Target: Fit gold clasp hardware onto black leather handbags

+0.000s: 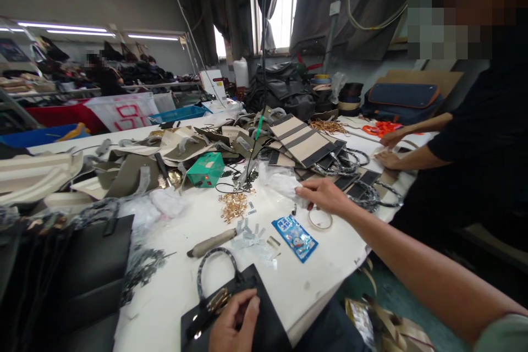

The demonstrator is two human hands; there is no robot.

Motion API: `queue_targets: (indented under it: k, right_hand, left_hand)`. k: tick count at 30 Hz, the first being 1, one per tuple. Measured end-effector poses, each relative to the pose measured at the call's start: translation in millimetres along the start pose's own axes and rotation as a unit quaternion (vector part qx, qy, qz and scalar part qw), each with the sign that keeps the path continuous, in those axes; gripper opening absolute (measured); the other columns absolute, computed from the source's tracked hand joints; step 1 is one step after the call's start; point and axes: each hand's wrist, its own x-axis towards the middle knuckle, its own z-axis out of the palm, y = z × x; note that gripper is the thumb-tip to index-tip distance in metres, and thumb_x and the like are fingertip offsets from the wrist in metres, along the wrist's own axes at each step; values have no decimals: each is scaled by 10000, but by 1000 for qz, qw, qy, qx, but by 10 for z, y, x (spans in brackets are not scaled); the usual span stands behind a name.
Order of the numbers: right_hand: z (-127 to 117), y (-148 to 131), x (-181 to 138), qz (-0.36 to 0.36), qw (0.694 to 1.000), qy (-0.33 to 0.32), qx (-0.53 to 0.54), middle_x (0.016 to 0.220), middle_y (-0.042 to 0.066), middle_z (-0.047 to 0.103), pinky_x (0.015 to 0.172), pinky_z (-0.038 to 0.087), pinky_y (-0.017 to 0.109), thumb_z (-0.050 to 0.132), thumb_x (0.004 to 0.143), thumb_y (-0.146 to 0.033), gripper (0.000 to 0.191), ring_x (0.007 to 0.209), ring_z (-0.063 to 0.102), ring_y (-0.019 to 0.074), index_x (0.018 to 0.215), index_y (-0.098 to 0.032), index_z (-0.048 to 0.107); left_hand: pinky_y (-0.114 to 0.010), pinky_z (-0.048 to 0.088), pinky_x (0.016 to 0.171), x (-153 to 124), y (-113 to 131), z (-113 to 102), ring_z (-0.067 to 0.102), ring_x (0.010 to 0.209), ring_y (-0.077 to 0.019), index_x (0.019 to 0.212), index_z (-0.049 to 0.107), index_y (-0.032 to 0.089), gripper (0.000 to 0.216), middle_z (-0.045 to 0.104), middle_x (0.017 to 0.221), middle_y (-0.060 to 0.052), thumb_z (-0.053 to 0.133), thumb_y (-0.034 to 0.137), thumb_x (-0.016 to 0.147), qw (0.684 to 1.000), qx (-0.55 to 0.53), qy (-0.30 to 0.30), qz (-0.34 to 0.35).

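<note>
A black handbag panel (259, 308) with a wrapped loop handle (214, 256) and gold hardware (218, 300) lies at the table's front edge. My left hand (236, 320) rests over it beside the hardware, thumb and fingers curled together; whatever is between them is hidden. Stretched across the table, my right hand (325, 196) has its fingertips closed at the edge of a crumpled clear plastic bag (280, 180). Just below that hand are a roll of tape (320, 226) and a blue printed packet (295, 237).
Gold clasps (233, 207), metal strips (251, 232) and a grey-wrapped tool (212, 243) lie mid-table. Behind them stand a green box (206, 169) and striped bag panels (303, 140). Black bags (82, 280) fill the left. A co-worker's hands (390, 148) work at the right edge.
</note>
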Motion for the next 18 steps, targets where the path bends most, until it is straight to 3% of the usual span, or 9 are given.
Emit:
queue_targets:
  k: [4,7,9,11,14,18]
  right_hand:
    - [597,-65,-740,-167,983,65,-33,810,30,728,700,517,264,541,958,-409,264,758,684,176,956,-256,756]
    - [1098,-34,-1092,-222,968,66,-94,1098,75,740,795,551,304,579,943,-373,280,935,715,216,1185,-300,698]
    - [1285,20,-1206,-234,962,70,-119,1262,105,688,869,560,361,633,906,-394,363,1060,695,263,1257,-304,657]
    - [1319,87,-1238,-235,963,78,-108,1301,114,668,919,554,393,666,883,-408,435,1112,677,279,1302,-300,626]
    - [1172,187,-1189,-234,968,80,-50,1276,97,684,932,550,375,674,879,-408,521,1086,684,253,1374,-295,561]
    - [925,281,-1037,-117,987,100,40,1141,49,719,716,570,307,673,865,-387,647,792,694,176,1461,-298,438]
  left_hand:
    - [-406,598,775,41,268,154,713,963,-308,1212,642,172,660,733,1130,-155,717,623,736,967,-226,-33,-115]
    - [-382,597,761,98,477,332,695,1036,-291,1336,552,216,684,689,1241,-151,698,591,783,920,-349,-69,-163]
    - [-326,584,731,144,571,437,699,1021,-272,1320,574,215,645,706,1208,-137,762,485,765,913,-366,-64,-167]
    - [-293,570,711,191,628,525,707,998,-267,1286,601,194,633,728,1154,-128,821,363,718,921,-355,-32,-156]
    - [-298,563,736,256,685,658,716,968,-268,1231,627,159,604,749,1091,-121,838,277,678,937,-330,-12,-119]
    - [-330,565,740,353,731,861,729,879,-267,1153,652,133,569,764,1030,-122,847,253,631,947,-303,-28,-98]
